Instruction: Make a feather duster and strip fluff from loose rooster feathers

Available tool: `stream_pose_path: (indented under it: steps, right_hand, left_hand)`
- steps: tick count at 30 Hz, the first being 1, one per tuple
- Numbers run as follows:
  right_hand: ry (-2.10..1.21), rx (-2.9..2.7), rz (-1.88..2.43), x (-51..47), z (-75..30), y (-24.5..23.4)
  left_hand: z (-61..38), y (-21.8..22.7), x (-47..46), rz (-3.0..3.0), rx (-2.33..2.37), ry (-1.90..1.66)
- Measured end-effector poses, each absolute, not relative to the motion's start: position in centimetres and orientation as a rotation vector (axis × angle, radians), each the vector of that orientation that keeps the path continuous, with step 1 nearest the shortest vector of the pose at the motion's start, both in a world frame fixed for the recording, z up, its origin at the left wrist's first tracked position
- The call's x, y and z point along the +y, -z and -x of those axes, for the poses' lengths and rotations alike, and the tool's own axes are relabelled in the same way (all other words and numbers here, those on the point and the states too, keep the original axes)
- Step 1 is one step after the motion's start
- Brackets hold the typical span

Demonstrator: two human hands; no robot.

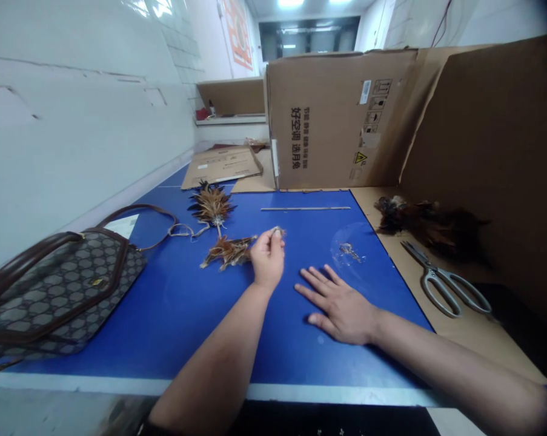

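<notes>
My left hand (268, 257) is closed in a pinch on the pale base end of a bunch of brown feathers (228, 252). Its feather tips spread leftward, low over the blue mat, partly hidden behind my fingers. Flat on the mat, fingers spread, my right hand (343, 306) holds nothing. Beyond that hand is a shiny, wet-looking patch (339, 245) with a small clump of bits (349, 251) in it. A larger feather bundle (212, 206), tied at its base onto a thin stick with loose string (182, 231), lies to the left of the bunch.
A thin rod (304, 209) lies across the far mat. On the right, scissors (446, 280) rest on cardboard beside dark feathers (427, 224). A patterned handbag (73, 284) stands at left. A large cardboard box (337, 121) walls off the back; flat cardboard (223, 166) lies beside it.
</notes>
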State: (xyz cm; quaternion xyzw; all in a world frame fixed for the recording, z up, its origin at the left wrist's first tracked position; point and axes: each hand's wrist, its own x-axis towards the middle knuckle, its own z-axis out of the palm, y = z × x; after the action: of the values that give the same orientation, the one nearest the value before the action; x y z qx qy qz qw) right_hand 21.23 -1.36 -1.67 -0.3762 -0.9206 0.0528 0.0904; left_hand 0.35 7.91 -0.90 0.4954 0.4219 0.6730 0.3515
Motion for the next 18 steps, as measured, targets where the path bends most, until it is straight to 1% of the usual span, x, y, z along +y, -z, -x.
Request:
stream_pose_path:
  steps: [2,5,7,9,11,14,18]
  right_hand:
    - [-0.168,-2.727,1.159,-1.4,-21.3,1.9]
    - [-0.099,-2.615,1.395,1.5,-22.2,2.8]
    - [-0.030,-2.473,1.566,4.0,-22.9,3.4]
    - [0.029,-2.289,1.627,5.7,-23.2,3.9]
    - [0.034,-2.109,1.515,6.2,-23.1,3.8]
    - [-0.069,-1.910,1.193,5.5,-22.6,3.0]
    - [-0.247,-1.941,0.924,3.9,-22.3,2.0]
  left_hand:
    - [-0.8,1.3,7.6,-1.282,1.064,-1.672]
    - [-1.8,1.4,6.9,-1.187,0.959,-1.532]
    - [-2.4,1.4,6.4,-1.104,0.880,-1.423]
    - [-2.9,1.3,5.9,-1.065,0.824,-1.299]
    - [-3.2,1.3,5.7,-1.060,0.791,-1.185]
    - [-3.5,1.6,5.5,-1.075,0.778,-1.071]
    - [-3.8,2.0,5.3,-1.143,0.786,-0.964]
